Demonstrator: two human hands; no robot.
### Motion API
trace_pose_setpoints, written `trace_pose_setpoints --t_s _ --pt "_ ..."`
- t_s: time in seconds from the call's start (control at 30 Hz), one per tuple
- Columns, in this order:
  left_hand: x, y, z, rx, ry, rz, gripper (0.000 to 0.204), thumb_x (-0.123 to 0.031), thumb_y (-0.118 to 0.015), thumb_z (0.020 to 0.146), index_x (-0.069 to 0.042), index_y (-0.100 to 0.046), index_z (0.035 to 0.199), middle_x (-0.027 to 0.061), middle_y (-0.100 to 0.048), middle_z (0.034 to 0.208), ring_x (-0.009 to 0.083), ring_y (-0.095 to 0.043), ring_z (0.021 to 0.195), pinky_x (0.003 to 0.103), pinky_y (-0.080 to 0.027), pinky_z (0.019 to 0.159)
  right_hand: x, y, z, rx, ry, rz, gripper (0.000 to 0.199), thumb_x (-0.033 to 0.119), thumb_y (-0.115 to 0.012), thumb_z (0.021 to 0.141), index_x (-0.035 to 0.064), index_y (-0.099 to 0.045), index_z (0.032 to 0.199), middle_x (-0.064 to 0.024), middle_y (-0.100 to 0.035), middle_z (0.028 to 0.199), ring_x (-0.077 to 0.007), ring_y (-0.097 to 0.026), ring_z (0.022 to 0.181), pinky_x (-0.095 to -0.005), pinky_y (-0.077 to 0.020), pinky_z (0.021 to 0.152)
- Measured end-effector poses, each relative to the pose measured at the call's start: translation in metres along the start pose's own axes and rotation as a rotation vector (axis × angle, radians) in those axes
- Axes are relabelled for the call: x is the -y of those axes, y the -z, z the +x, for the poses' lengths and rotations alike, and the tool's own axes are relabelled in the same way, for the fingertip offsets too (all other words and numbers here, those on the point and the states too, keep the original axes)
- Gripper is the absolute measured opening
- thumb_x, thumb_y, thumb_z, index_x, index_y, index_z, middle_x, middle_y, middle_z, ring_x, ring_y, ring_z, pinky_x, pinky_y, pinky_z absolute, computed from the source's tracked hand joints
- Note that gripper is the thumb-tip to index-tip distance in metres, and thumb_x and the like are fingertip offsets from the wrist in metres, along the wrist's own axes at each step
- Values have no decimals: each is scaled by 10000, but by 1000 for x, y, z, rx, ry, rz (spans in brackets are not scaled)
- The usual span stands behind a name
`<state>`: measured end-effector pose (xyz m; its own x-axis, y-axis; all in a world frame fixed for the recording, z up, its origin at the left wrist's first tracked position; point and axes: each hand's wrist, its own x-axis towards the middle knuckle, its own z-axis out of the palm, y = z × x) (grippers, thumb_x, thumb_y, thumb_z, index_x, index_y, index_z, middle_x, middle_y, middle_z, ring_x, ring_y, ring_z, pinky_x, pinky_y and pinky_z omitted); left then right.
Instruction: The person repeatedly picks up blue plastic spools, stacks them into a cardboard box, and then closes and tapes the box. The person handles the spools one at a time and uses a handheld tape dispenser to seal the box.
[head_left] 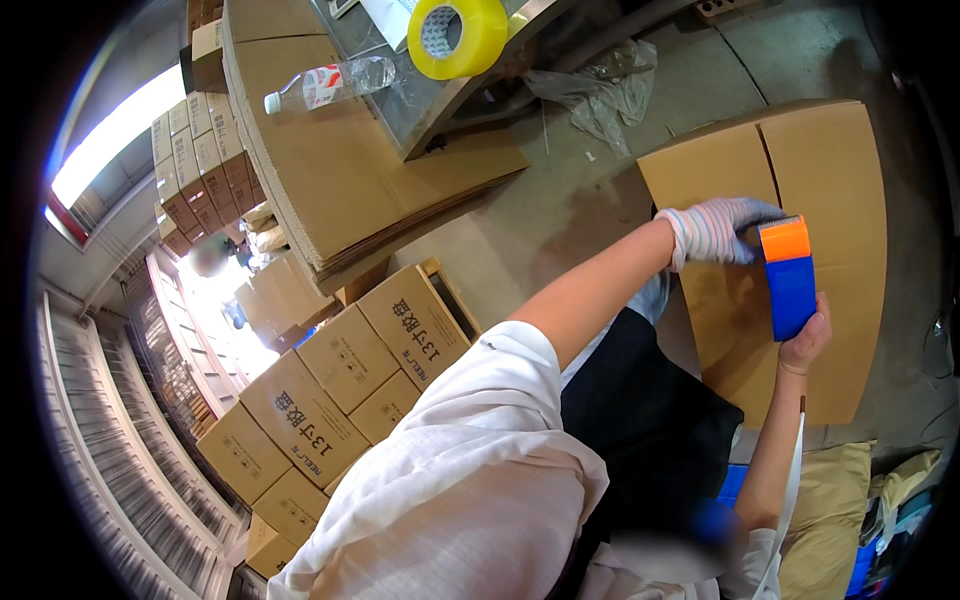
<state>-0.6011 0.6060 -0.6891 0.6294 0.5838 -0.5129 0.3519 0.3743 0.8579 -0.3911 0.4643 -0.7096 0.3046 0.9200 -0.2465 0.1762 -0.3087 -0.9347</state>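
My right hand (806, 342), bare, grips the lower end of a tape dispenser (790, 295) with a blue body and an orange head. My left hand (725, 228) wears a striped pale glove with grey-blue fingers. Its fingers are curled in beside the orange head, and what they hold, if anything, is hidden. Both hands are over a large brown cardboard box (835, 180) on the floor. A dark seam runs between the flaps on its top, partly covered by the hands and dispenser.
At the upper left, flat cardboard sheets (330, 190) are stacked beside a metal table (420, 110). A plastic bottle (335, 84) and a yellow tape roll (458, 38) lie there. Printed cartons (305, 420) are piled at left. Clear plastic film (600, 90) lies on the floor.
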Motion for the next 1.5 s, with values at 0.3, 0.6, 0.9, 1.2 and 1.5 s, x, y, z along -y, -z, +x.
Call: trace_pose_setpoints --t_s 0.3,0.6,0.9,1.2,1.5 --pt "19 -39 4 -120 181 -548 386 -44 -726 788 -15 -606 1153 25 -668 997 113 -595 907 274 -494 814 -14 11 -3 84 -16 10 659 515 -268 974 -45 -610 1031 -99 -647 894 -185 -594 791 -292 -462 707" --pt "29 -49 12 -270 286 -724 210 -33 -709 805 -7 -662 1007 22 -667 893 105 -588 840 262 -485 770 -22 13 -5 90 -3 12 685 514 -258 977 -72 -601 1066 -126 -658 923 -212 -611 820 -304 -476 736" --pt "40 -42 25 -216 256 -845 162 -120 -659 854 -31 -678 987 32 -677 914 139 -615 869 282 -489 791 -25 19 -11 130 -39 95 705 544 -295 963 -84 -579 1112 -126 -645 981 -200 -606 879 -308 -482 778" --pt "-4 -23 -5 89 119 -510 448 -176 -669 875 -14 -550 1275 90 -616 1197 174 -568 1127 311 -435 1001 2 25 -11 138 141 -85 829 678 -269 915 -81 -603 949 -219 -632 972 -372 -621 953 -409 -470 882" --pt "-2 -40 3 106 90 -431 413 -74 -711 833 -18 -589 1223 74 -632 1179 162 -585 1107 305 -456 983 8 29 -8 166 123 -99 889 724 -210 893 -69 -612 907 -192 -622 877 -386 -616 946 -436 -461 908"
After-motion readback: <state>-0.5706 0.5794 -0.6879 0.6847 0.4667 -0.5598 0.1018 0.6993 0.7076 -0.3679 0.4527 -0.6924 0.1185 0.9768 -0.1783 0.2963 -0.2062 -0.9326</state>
